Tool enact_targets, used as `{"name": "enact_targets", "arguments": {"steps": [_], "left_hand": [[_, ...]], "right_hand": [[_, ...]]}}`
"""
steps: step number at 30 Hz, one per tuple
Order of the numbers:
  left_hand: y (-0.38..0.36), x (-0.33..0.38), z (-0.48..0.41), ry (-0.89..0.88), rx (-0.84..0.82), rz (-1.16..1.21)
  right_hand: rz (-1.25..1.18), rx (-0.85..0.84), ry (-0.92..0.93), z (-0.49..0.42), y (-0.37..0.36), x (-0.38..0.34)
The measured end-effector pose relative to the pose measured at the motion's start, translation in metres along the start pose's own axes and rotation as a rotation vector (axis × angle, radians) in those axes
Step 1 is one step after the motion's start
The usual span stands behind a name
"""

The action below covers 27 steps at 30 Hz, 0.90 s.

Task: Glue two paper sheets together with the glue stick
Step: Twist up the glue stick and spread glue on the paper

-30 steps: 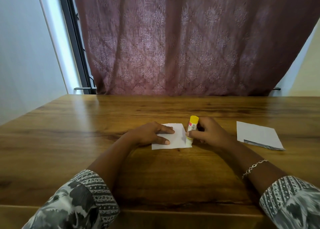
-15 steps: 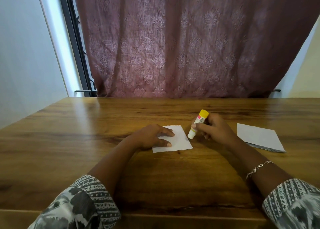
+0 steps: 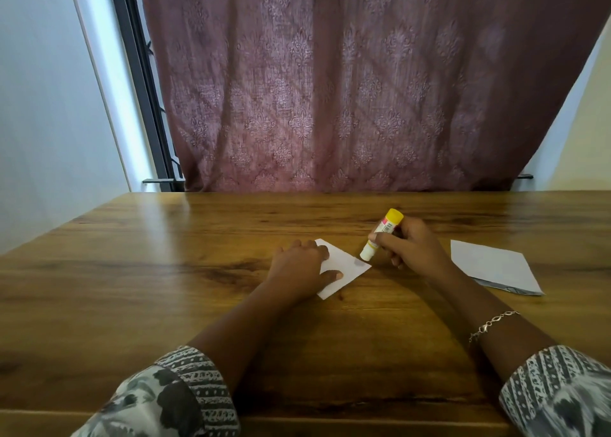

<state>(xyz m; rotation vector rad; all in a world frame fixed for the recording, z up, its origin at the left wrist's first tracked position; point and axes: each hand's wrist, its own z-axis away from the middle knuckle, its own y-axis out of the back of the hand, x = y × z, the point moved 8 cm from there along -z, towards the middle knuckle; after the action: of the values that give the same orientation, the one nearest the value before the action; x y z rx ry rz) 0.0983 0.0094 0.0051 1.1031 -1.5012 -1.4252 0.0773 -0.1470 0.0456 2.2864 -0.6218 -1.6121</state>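
Note:
A small white paper sheet (image 3: 347, 268) lies turned like a diamond on the wooden table (image 3: 165, 287). My left hand (image 3: 299, 266) rests flat on its left part, fingers spread, pinning it down. My right hand (image 3: 410, 249) grips a yellow-capped glue stick (image 3: 380, 235), tilted, with its white lower end just above the sheet's right corner. A second white sheet (image 3: 492, 264) lies to the right of my right hand, apart from it.
A patterned mauve curtain (image 3: 363, 89) hangs behind the table's far edge. A dark window frame (image 3: 142, 82) and a white wall stand at the left. A bracelet (image 3: 492, 324) sits on my right wrist.
The small sheet has been rotated under my left hand from square to diamond. My right hand lifted the glue stick off the sheet's right edge and tilted it, moving slightly right.

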Motion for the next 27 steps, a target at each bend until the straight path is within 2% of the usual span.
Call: {"name": "enact_targets", "arguments": {"steps": [8,16,19,22,27], "left_hand": [[0.011,0.009,0.000,0.058,0.133,-0.064],[0.017,-0.004,-0.001,-0.125,0.111,0.243],[0.017,0.002,0.002,-0.217,0.003,0.406],[0.011,0.006,0.004,-0.241,-0.109,0.396],[0.010,0.007,0.002,-0.193,-0.112,0.380]], "right_hand": [[0.004,0.028,-0.004,-0.004,0.002,0.005],[-0.013,0.039,-0.039,-0.009,0.002,0.012],[-0.032,0.064,-0.052,-0.010,0.004,0.016],[-0.048,0.088,-0.061,-0.013,0.006,0.019],[0.006,0.095,-0.046,-0.015,0.003,0.021]]}}
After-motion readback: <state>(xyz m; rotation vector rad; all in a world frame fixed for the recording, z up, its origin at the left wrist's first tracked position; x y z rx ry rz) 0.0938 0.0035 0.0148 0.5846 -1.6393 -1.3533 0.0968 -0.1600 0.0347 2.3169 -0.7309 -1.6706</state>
